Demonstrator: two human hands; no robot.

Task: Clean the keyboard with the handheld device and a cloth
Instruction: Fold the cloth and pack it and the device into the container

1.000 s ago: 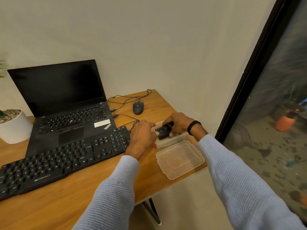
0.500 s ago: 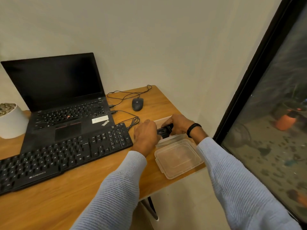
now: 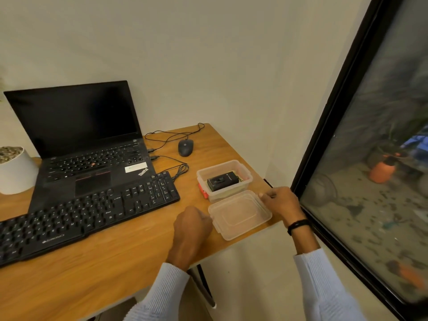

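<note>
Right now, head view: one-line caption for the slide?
Left hand and right hand flank the clear lid on the desk; black handheld device lies in the open container, keyboard to its left.

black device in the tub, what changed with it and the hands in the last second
Both hands let go of the black device, which now lies in the clear tub. They drew back toward the person to the lid: the right hand pinches its right corner, the left hand is curled at its left edge, grip hidden. The keyboard, laptop, mouse and lid stayed put.
</note>
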